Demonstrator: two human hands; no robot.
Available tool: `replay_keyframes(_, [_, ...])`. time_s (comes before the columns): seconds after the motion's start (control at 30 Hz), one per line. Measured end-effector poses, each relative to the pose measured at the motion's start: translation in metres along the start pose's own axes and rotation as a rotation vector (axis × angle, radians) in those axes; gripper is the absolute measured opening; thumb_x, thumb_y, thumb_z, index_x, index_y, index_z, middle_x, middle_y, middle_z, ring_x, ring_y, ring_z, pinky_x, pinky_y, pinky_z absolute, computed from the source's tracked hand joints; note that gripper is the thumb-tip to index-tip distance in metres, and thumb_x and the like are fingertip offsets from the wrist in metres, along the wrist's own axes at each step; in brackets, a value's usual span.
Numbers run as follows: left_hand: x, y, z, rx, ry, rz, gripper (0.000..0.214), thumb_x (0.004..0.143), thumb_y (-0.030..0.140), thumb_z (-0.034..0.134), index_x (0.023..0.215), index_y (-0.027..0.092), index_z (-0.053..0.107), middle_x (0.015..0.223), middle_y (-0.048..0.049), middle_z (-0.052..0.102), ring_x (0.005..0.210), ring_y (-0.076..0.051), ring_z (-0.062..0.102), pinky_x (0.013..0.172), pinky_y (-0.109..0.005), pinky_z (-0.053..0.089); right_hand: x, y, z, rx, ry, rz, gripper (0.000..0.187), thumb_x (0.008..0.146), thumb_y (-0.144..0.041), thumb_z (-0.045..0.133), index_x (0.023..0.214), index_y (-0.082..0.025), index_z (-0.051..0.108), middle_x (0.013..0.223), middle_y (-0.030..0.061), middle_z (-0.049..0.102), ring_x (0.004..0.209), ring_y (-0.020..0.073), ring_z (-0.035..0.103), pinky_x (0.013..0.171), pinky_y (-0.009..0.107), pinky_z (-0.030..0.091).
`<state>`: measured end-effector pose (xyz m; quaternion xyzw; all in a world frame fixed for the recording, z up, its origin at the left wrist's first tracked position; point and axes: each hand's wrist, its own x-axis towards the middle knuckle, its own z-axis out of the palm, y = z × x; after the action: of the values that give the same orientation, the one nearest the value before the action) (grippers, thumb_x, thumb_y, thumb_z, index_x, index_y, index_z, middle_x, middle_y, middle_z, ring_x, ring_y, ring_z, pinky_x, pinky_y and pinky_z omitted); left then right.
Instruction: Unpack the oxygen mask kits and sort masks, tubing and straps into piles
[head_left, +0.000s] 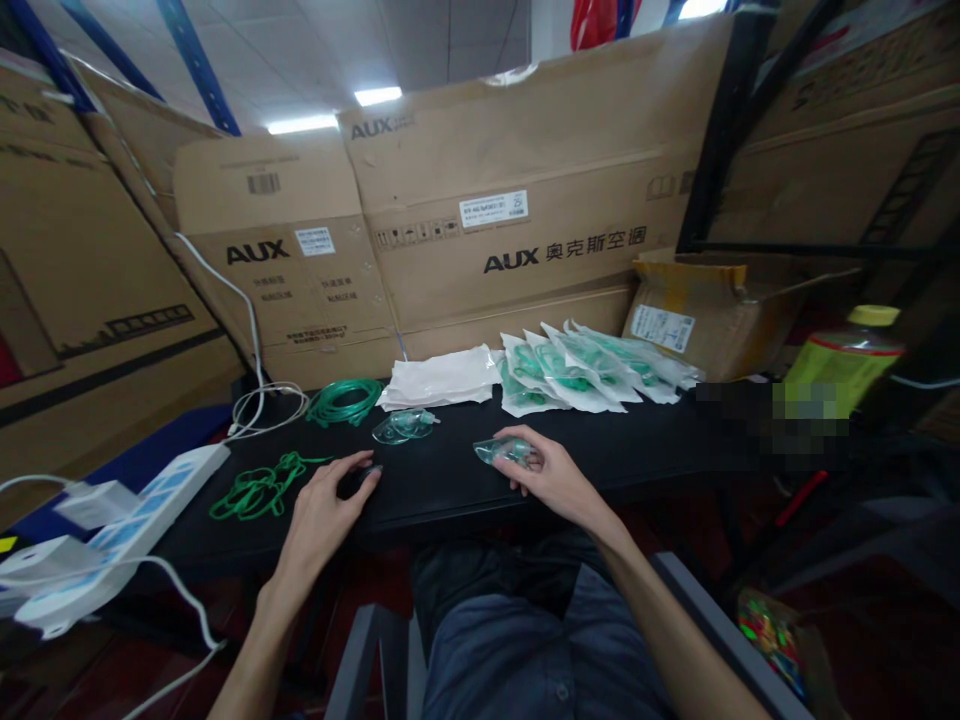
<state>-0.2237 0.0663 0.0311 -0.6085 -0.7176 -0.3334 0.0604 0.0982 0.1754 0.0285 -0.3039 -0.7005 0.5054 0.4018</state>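
Note:
My right hand (541, 470) is closed around a clear, green-tinted oxygen mask (487, 452), held over the front part of the black table (435, 490). My left hand (330, 505) rests low at the table, its thumb and forefinger curled toward each other. A small glinting thing shows at those fingertips, too small to name. Beyond the hands lies a second clear mask (405, 427). Left of my left hand is a loose tangle of green elastic cord (259, 487). Behind it sits a coil of green tubing (345, 400).
A stack of white pouches (442, 378) lies at the back, beside several packed pouches (570, 370) with green contents. A white power strip (150, 510) with plugs and cables fills the left. Cardboard panels (487, 270) stand behind; an open carton (690, 320) and bottle (844, 360) are right.

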Motion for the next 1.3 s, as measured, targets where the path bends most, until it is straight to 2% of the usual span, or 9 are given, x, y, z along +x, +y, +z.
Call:
replay_keyframes(0.17, [0.001, 0.009, -0.006, -0.044, 0.073, 0.011, 0.044, 0.091, 0.058, 0.057, 0.116, 0.024, 0.071, 0.116, -0.0068, 0.074, 0.105, -0.028, 0.068, 0.097, -0.042, 0.052, 0.006, 0.002, 0.0, 0.01, -0.013, -0.069, 0.041, 0.082, -0.034, 0.074, 0.12, -0.024, 0.063, 0.09, 0.0008, 0.068, 0.074, 0.016, 0.065, 0.069, 0.027, 0.052])
replay_keyframes(0.27, [0.014, 0.02, -0.01, -0.046, 0.088, 0.074, 0.04, 0.094, 0.054, 0.055, 0.115, 0.024, 0.071, 0.119, -0.0068, 0.072, 0.111, -0.028, 0.065, 0.102, -0.042, 0.048, 0.022, 0.004, 0.005, -0.004, -0.022, -0.132, 0.04, 0.08, -0.03, 0.074, 0.118, -0.022, 0.063, 0.101, 0.0024, 0.069, 0.085, 0.0174, 0.066, 0.079, 0.028, 0.052])
replay_keyframes(0.37, [0.041, 0.026, -0.009, -0.079, 0.033, 0.156, 0.039, 0.096, 0.052, 0.054, 0.119, 0.024, 0.069, 0.125, -0.0075, 0.069, 0.12, -0.028, 0.061, 0.109, -0.043, 0.043, 0.052, 0.005, 0.015, -0.046, -0.046, -0.202, 0.038, 0.078, -0.027, 0.075, 0.114, -0.022, 0.066, 0.099, 0.001, 0.069, 0.082, 0.0168, 0.064, 0.078, 0.028, 0.049])
replay_keyframes(0.5, [0.08, 0.02, -0.003, -0.147, -0.048, 0.232, 0.042, 0.095, 0.053, 0.053, 0.121, 0.024, 0.069, 0.127, -0.0086, 0.068, 0.12, -0.027, 0.062, 0.109, -0.043, 0.044, 0.103, 0.001, 0.034, -0.127, -0.048, -0.289, 0.041, 0.073, -0.024, 0.079, 0.112, -0.021, 0.068, 0.091, -0.0011, 0.066, 0.076, 0.0163, 0.059, 0.074, 0.027, 0.046])
replay_keyframes(0.67, [0.096, 0.005, 0.008, -0.195, -0.112, 0.285, 0.042, 0.095, 0.053, 0.053, 0.118, 0.024, 0.071, 0.123, -0.0086, 0.071, 0.118, -0.026, 0.064, 0.107, -0.044, 0.047, 0.143, 0.003, 0.053, -0.212, -0.078, -0.376, 0.044, 0.069, -0.028, 0.084, 0.109, -0.022, 0.066, 0.093, -0.0017, 0.067, 0.086, 0.0188, 0.059, 0.079, 0.027, 0.045])
replay_keyframes(0.8, [0.092, -0.001, 0.015, -0.242, -0.155, 0.282, 0.042, 0.094, 0.053, 0.055, 0.119, 0.023, 0.071, 0.124, -0.0092, 0.071, 0.119, -0.027, 0.064, 0.109, -0.046, 0.046, 0.144, 0.016, 0.059, -0.271, -0.136, -0.396, 0.047, 0.069, -0.028, 0.086, 0.111, -0.023, 0.065, 0.095, -0.002, 0.068, 0.087, 0.0194, 0.061, 0.079, 0.027, 0.046])
replay_keyframes(0.9, [0.091, -0.004, 0.017, -0.273, -0.167, 0.267, 0.043, 0.093, 0.054, 0.056, 0.119, 0.023, 0.071, 0.125, -0.0096, 0.071, 0.12, -0.028, 0.063, 0.11, -0.047, 0.044, 0.141, 0.022, 0.061, -0.307, -0.138, -0.394, 0.047, 0.074, -0.024, 0.082, 0.117, -0.024, 0.064, 0.101, -0.0004, 0.07, 0.094, 0.0212, 0.063, 0.087, 0.03, 0.047])
replay_keyframes(1.17, [0.09, -0.008, 0.019, -0.329, -0.183, 0.251, 0.044, 0.092, 0.054, 0.058, 0.121, 0.023, 0.07, 0.129, -0.0098, 0.069, 0.122, -0.027, 0.063, 0.109, -0.043, 0.045, 0.143, 0.024, 0.067, -0.322, -0.151, -0.395, 0.053, 0.085, -0.027, 0.074, 0.136, -0.02, 0.06, 0.133, 0.0137, 0.067, 0.124, 0.0282, 0.061, 0.106, 0.041, 0.043])
replay_keyframes(1.3, [0.088, -0.008, 0.019, -0.329, -0.175, 0.248, 0.041, 0.093, 0.051, 0.056, 0.12, 0.024, 0.071, 0.13, -0.0088, 0.069, 0.122, -0.026, 0.062, 0.111, -0.042, 0.043, 0.144, 0.025, 0.068, -0.32, -0.161, -0.4, 0.046, 0.093, -0.032, 0.065, 0.136, -0.018, 0.062, 0.136, 0.0141, 0.066, 0.128, 0.0266, 0.06, 0.109, 0.04, 0.042])
